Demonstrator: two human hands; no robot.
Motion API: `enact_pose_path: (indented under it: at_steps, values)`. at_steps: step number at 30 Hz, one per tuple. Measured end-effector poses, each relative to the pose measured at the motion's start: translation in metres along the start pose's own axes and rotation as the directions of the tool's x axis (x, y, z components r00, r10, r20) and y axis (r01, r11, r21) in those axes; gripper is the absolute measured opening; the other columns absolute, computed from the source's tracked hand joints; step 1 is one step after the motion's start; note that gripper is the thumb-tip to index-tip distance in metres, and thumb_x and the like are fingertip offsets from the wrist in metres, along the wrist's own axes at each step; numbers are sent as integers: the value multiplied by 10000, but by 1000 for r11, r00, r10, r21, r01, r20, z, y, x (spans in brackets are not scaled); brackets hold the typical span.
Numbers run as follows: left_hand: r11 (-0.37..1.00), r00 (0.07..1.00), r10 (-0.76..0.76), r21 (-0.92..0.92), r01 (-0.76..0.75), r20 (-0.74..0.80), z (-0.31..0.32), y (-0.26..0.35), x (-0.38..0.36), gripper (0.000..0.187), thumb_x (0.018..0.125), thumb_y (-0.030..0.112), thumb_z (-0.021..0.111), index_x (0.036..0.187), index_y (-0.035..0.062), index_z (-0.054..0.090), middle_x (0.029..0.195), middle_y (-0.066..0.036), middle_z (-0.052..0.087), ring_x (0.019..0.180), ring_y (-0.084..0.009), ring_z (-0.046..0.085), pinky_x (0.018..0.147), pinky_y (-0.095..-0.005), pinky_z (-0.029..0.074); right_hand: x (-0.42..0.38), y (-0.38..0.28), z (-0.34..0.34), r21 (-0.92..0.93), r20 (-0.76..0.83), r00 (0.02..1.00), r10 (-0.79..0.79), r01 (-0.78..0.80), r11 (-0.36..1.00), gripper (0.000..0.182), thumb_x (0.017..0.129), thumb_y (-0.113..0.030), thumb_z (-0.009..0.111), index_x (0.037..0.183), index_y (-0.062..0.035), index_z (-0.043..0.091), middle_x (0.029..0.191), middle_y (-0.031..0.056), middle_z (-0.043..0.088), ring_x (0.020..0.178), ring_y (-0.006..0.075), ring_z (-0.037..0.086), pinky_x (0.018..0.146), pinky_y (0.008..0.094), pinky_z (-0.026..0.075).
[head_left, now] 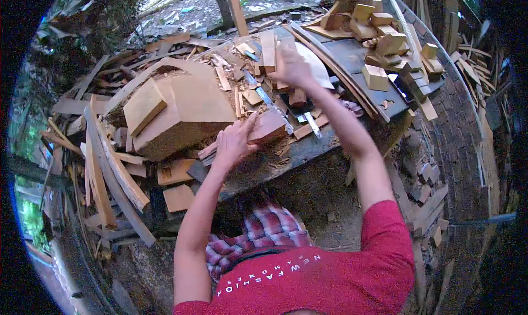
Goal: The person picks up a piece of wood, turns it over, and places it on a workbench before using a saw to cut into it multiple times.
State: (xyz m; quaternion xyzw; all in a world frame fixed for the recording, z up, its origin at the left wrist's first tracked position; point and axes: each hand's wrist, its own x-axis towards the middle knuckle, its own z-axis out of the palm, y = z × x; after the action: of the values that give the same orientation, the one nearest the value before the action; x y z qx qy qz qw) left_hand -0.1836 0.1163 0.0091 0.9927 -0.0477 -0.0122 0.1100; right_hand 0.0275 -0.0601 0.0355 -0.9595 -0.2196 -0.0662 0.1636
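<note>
Big wooden block (181,108) sits at the left of the cluttered workbench (308,150), offcuts (379,40) heaped at the bench's far right. Left hand (235,141) lies flat, fingers together, pressing a reddish wood piece (268,129) near the bench's front edge. Right hand (293,67), blurred, is raised beyond it, closed on a wooden stick (268,51); a long blade (269,101) lies between the hands.

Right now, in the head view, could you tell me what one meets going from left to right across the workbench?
Long wood strips → big wooden block → left hand → right hand → small cut blocks.
</note>
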Motion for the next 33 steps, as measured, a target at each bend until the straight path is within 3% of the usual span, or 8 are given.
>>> enact_pose_path:
  at_steps: [3,10,12,16,21,24,27,33]
  values:
    - [1000,1000,-15,10,15,-18,-1,3,-2,941,637,326,818,1443,273,335,982,-120,589,914,-313,608,777,-462,481,16,-34,51,-97,-36,991,125,-128,987,818,743,-406,720,1437,-238,322,1533,177,138,1374,488,150,1019,672,269]
    - [1000,1000,-16,10,16,8,0,0,1,928,650,315,819,1440,280,333,976,-123,593,921,-310,607,745,-461,472,36,-23,80,-140,-32,983,181,-184,973,698,768,-226,680,1394,-297,381,1511,187,153,1357,526,136,998,701,259]
    - [1000,1000,-3,4,3,12,1,0,1,923,651,318,818,1437,276,335,972,-120,595,917,-309,609,742,-459,475,41,-10,104,-63,-297,953,52,-74,995,653,765,-171,662,1356,-323,430,1516,174,135,1361,518,126,999,692,266]
    - [999,1000,-3,37,3,-2,-2,2,0,915,654,326,813,1433,263,336,963,-115,601,900,-307,616,739,-447,481,43,-12,105,-40,-324,944,66,-84,996,641,725,-128,673,1310,-316,486,1497,165,161,1330,534,174,986,700,275]
    - [999,1000,13,39,-12,-3,-2,1,0,907,659,335,807,1434,254,343,962,-116,602,904,-302,615,738,-442,482,58,6,54,203,-387,914,120,-43,978,575,649,-106,704,1202,-213,592,1305,173,422,1245,356,424,988,491,404]
    - [999,1000,20,28,-19,-13,-1,0,-2,905,660,343,806,1435,248,348,963,-116,601,913,-297,611,735,-441,480,58,34,-2,597,-365,913,184,78,798,293,544,-124,728,818,-33,678,757,104,689,679,197,650,649,308,518]
    - [999,1000,23,26,-22,-21,-3,0,-2,907,658,353,807,1435,247,350,959,-118,599,916,-293,608,733,-438,477,49,73,-26,656,-319,917,238,32,754,278,557,-61,715,831,-49,669,704,1,612,713,110,605,660,272,496]
    - [999,999,24,43,-23,-26,3,2,1,941,643,353,816,1442,253,329,959,-120,607,897,-304,625,734,-438,506,33,160,14,545,-401,913,81,167,822,526,632,-136,731,1127,-45,582,997,60,646,905,139,604,774,285,493]
